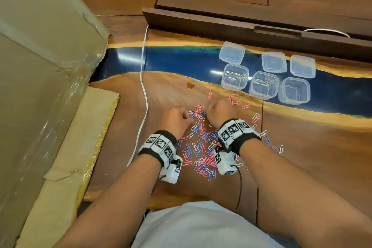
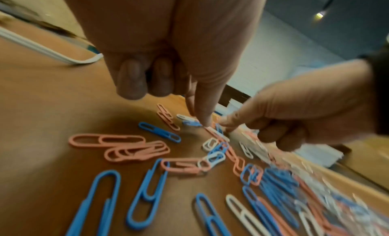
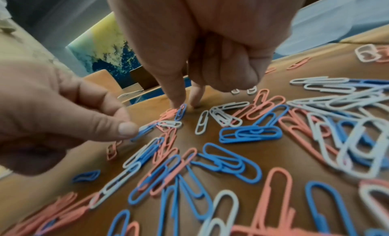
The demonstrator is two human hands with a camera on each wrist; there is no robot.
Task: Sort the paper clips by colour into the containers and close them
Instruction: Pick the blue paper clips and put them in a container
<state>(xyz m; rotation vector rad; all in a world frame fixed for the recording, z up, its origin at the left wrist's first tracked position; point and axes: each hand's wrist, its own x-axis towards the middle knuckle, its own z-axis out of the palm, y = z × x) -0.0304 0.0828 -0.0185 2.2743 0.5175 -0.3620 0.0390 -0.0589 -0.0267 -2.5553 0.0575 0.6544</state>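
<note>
A heap of pink, blue and white paper clips (image 1: pixel 203 147) lies on the wooden table (image 1: pixel 165 90). My left hand (image 1: pixel 189 118) sits at the heap's far left edge, thumb and forefinger pinching a blue clip (image 3: pixel 145 130), other fingers curled. My right hand (image 1: pixel 207 109) is just to its right. Its thumb and forefinger tips (image 3: pixel 186 105) are down on the table, nipping another blue clip (image 3: pixel 181 111). Three clear tubs (image 1: pixel 263 85) stand open and empty at the far right, with three lids (image 1: pixel 273 62) lying behind them.
A large cardboard box (image 1: pixel 40 66) fills the left side. A white cable (image 1: pixel 144 86) runs down the table left of my hands. A dark wooden ledge (image 1: pixel 241 28) borders the far edge. A few pink clips (image 1: pixel 234 99) lie scattered between heap and tubs.
</note>
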